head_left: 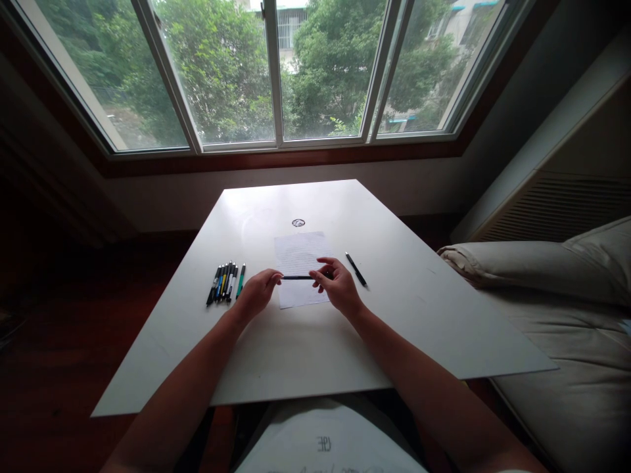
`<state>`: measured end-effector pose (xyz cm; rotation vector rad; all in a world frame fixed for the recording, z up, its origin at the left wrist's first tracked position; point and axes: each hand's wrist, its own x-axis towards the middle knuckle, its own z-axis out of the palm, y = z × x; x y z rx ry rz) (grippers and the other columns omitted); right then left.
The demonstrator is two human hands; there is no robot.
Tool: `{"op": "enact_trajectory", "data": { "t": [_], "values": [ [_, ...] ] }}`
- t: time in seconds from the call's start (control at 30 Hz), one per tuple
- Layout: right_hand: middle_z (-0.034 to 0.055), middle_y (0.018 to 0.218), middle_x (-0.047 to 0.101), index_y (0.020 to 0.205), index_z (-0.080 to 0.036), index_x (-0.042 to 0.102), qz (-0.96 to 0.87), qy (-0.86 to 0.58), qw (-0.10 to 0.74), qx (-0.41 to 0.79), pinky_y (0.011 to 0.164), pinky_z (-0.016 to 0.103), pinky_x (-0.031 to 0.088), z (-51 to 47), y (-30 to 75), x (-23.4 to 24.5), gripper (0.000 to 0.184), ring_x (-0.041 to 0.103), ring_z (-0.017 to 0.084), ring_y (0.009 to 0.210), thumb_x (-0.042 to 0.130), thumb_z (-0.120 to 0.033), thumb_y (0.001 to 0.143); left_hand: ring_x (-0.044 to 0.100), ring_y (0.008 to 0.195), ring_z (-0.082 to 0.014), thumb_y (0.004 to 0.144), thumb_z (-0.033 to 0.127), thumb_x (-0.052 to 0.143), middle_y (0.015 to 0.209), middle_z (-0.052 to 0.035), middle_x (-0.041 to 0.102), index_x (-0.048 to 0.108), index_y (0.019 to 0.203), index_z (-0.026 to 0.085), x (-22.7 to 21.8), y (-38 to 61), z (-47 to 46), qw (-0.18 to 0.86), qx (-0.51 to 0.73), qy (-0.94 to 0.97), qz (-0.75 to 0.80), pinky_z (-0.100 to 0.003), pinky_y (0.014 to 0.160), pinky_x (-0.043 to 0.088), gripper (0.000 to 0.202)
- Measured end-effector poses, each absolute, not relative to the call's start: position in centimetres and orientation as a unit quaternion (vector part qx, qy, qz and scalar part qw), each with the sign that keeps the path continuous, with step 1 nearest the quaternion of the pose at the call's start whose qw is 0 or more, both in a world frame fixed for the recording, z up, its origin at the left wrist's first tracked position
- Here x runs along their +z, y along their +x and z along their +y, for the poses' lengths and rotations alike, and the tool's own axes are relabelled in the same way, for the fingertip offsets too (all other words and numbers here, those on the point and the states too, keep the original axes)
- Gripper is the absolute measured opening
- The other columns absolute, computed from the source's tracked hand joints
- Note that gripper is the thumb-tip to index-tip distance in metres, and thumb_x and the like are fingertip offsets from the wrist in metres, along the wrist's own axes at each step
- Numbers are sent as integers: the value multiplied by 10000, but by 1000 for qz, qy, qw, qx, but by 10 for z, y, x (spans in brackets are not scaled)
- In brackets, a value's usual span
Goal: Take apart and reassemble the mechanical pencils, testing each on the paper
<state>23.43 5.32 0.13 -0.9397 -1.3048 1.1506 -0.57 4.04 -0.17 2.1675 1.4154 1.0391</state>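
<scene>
Both hands hold one dark pen level over a sheet of paper on the white table

The smooth matte table (pixel 404 315) carries the thin paper (pixel 300 263); above its near half the slim pen (pixel 298 277) is pinched by left hand (pixel 256 292) and right hand (pixel 338 284), seemingly pulling it apart, needing opposed tugs; loose pens (pixel 224 282) lie left of the paper, one pen (pixel 355 269) right

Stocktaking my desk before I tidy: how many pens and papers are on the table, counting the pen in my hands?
Pens in the row at left: about 6; they overlap.
Pen held by both hands: 1
Pen lying alone at right: 1
Sheet of paper: 1
Total: about 9
</scene>
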Motion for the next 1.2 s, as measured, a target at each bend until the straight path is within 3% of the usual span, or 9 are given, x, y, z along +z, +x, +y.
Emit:
{"op": "enact_trajectory", "data": {
  "t": [0.1,0.23,0.37,0.5,0.6,0.77,0.93,1.2],
  "values": [
    [-16,762,626,1145,-192,570,-551,-397,548,488,480,259,511,53,234,1,534,640,153,605,785,-483,752,643,798,-188,965,369,546,883,-49,711,684,916,197,-1,-6,40,173,356,770,500,-280,727,482,226],
    [-14,768,624,1147,-193,570,-552,-398,548,487,476,258,513,53,234,0,528,642,154,606,782,-480,758,639,855,-188,998,372,477,995,-64,696,668,1040,206,0,-5,39,170,346,774,502,-283,753,481,256],
    [-12,774,625,1147,-196,571,-551,-399,550,484,481,262,517,54,233,-2,534,642,154,605,781,-491,755,626,816,-180,992,366,482,945,-54,674,677,910,206,0,-4,39,171,321,792,490,-282,755,476,266],
    [-11,770,625,1142,-197,573,-549,-403,553,480,478,264,519,54,233,-2,545,642,155,600,778,-514,749,620,794,-186,964,384,538,947,-49,677,666,987,215,-2,-4,39,159,310,794,498,-280,715,472,213],
    [-11,776,625,1141,-198,571,-548,-401,554,481,475,261,520,54,232,-1,543,642,154,601,780,-511,749,625,804,-182,996,350,472,936,-48,680,673,919,215,-2,-4,39,157,303,800,493,-278,738,472,254],
    [-5,788,622,1135,-195,575,-548,-402,553,482,480,264,527,53,233,-1,526,645,156,608,780,-496,756,618,794,-184,943,369,580,916,-41,679,669,911,218,-1,-4,38,147,303,801,495,-273,723,456,178],
    [-4,784,625,1123,-197,579,-542,-406,561,476,480,269,531,53,232,0,528,644,156,603,771,-521,754,622,757,-167,995,346,477,884,-36,671,673,878,213,-2,-5,39,145,295,808,489,-258,708,460,264],
    [-18,734,619,1115,-190,589,-504,-411,557,516,458,263,507,56,236,1,551,614,142,549,818,-484,709,594,752,-165,993,351,494,904,-48,655,636,894,206,4,0,32,108,297,818,481,-262,686,419,227]
  ]
}}
